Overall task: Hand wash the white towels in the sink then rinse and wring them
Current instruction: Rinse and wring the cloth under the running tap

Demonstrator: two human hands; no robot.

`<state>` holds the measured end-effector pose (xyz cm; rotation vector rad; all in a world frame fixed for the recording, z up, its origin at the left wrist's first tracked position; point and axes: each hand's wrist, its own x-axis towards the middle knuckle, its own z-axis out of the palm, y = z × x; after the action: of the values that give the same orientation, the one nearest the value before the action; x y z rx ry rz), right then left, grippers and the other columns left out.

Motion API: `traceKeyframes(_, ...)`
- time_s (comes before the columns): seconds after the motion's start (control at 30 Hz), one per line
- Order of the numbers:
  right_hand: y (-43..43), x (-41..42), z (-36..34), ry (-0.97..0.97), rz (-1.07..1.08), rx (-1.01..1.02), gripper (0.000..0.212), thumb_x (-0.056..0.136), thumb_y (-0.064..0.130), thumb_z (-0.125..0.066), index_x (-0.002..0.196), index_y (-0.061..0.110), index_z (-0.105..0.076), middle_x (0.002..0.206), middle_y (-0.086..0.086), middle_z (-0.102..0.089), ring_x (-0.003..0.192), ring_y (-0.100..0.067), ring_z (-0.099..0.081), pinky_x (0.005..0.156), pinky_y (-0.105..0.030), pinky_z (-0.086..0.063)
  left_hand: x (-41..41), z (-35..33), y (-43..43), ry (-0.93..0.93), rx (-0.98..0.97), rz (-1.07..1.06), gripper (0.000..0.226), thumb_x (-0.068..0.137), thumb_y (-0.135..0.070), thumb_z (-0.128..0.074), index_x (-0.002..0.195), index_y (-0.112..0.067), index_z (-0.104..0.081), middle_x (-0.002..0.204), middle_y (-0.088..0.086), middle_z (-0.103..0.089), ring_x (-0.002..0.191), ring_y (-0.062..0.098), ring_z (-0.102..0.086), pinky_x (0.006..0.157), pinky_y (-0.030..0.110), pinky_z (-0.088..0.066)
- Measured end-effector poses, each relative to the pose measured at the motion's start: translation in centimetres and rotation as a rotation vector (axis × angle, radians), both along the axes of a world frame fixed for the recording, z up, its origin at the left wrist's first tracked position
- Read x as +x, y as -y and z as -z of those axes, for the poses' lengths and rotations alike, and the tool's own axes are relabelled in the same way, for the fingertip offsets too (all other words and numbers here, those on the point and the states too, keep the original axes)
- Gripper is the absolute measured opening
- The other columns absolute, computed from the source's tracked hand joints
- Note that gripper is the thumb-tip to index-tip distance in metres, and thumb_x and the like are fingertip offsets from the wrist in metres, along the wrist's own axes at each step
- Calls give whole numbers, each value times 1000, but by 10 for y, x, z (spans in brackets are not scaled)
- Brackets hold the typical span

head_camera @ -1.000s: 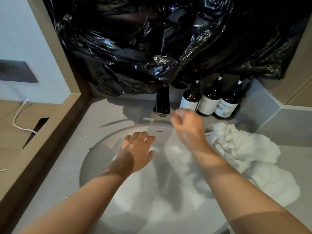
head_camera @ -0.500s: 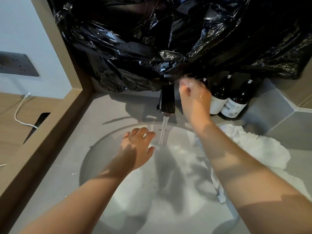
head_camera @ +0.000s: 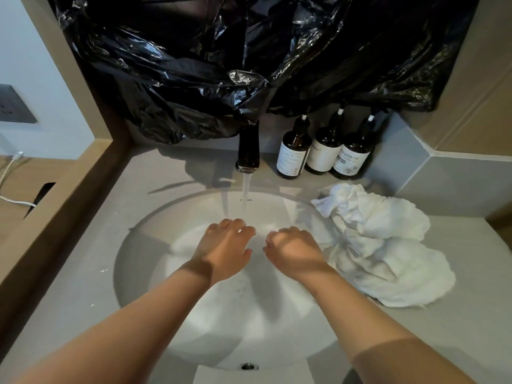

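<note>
vs 0.5 s ago: right hand (head_camera: 293, 250) has come down from behind the faucet (head_camera: 248, 148) and hangs over the sink (head_camera: 138, 245) beside the left hand (head_camera: 224, 253). water stream (head_camera: 245, 195) runs as before; a second ago it was off. left hand sits closer in, fingers fairly straight and close together, tips in the stream. right fingers loosely curled, holding nothing.

white towels (head_camera: 382, 242): crumpled heap on the counter at 3 o'clock of the basin, near edge lapping over the rim, just beside the right wrist, not held.

around: faucet at 12 o'clock; three brown pump bottles (head_camera: 322, 151) at 1 o'clock; black plastic sheeting (head_camera: 221, 65) hangs over the faucet top; white cable (head_camera: 8, 173) at 9 o'clock.
</note>
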<state>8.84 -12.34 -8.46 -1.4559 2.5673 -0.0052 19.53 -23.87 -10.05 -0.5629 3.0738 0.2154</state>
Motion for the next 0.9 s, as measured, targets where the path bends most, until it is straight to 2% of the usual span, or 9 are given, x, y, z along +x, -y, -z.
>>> traceKeyframes(0.1, -21, -2, -8, -142, 13, 44, 24, 95, 27, -40, 104, 17, -60, 107, -6, -62, 110, -26, -48, 93, -36, -29, -2, -2, -11, -13, -27, 35, 43, 97, -36, -39, 139, -25, -39, 140, -2, -43, 127, 19, -42, 103, 31, -35)
traceKeyframes(0.23, -57, -3, -26, -482, 137, -131, 14, 70, 27, -71, 81, 19, -69, 84, -1, -66, 99, -26, -57, 102, -45, -14, -2, 1, -25, -74, 19, 67, 43, 96, -36, -43, 137, -23, -46, 138, -1, -47, 125, 22, -45, 102, 33, -37)
traceKeyframes(0.33, -92, -6, -28, -408, 257, 96, 40, 83, 35, -57, 123, 27, -55, 139, 2, -41, 130, -33, -30, 103, -65, 2, -2, 0, -35, -180, 94, 115, 41, 78, -32, -54, 112, -13, -68, 109, 10, -67, 93, 34, -66, 78, 41, -53)
traceKeyframes(0.4, -104, -5, -31, -381, 229, 189, 59, 84, 35, -60, 138, 31, -36, 151, 3, -18, 134, -34, -21, 105, -66, -13, -2, -3, -41, -170, 127, 95, 40, 80, -31, -55, 113, -15, -67, 111, 8, -66, 93, 32, -65, 79, 38, -52)
traceKeyframes(0.47, -105, -1, -32, -375, 175, 157, 69, 70, 34, -75, 131, 30, -44, 142, -2, -33, 125, -34, -36, 95, -59, -32, -1, -4, -46, -158, 159, 52, 40, 90, -33, -54, 127, -19, -57, 126, 2, -58, 109, 26, -57, 91, 33, -45)
traceKeyframes(0.53, -103, -3, -29, -430, 160, 125, 71, 30, 27, -90, 97, 23, -69, 103, -6, -60, 89, -32, -57, 70, -49, -42, 2, -2, -45, -161, 157, 27, 41, 93, -34, -52, 133, -23, -51, 132, -2, -53, 116, 21, -52, 96, 30, -42)
traceKeyframes(0.63, -100, -8, -21, -452, 173, -76, 58, 15, 15, -84, 71, 20, -71, 71, -1, -61, 59, -27, -55, 59, -35, -29, 11, -4, -40, -125, 212, -25, 39, 95, -36, -49, 132, -24, -50, 134, -4, -51, 121, 18, -47, 101, 31, -39)
traceKeyframes(0.73, -86, -2, -24, -417, 181, -211, 57, 22, 17, -85, 78, 22, -71, 76, 0, -63, 60, -26, -57, 60, -34, -28, 16, -6, -32, -178, 456, -189, 33, 97, -41, -44, 124, -26, -57, 126, -8, -55, 116, 13, -50, 97, 25, -38)
traceKeyframes(0.9, -54, 15, -39, -271, 158, -352, 56, 32, 24, -89, 86, 27, -73, 89, 1, -66, 73, -29, -62, 63, -42, -42, 11, -21, -27, -272, 1239, -447, 41, 97, -51, -35, 128, -29, -52, 129, -6, -52, 120, 17, -48, 101, 34, -39)
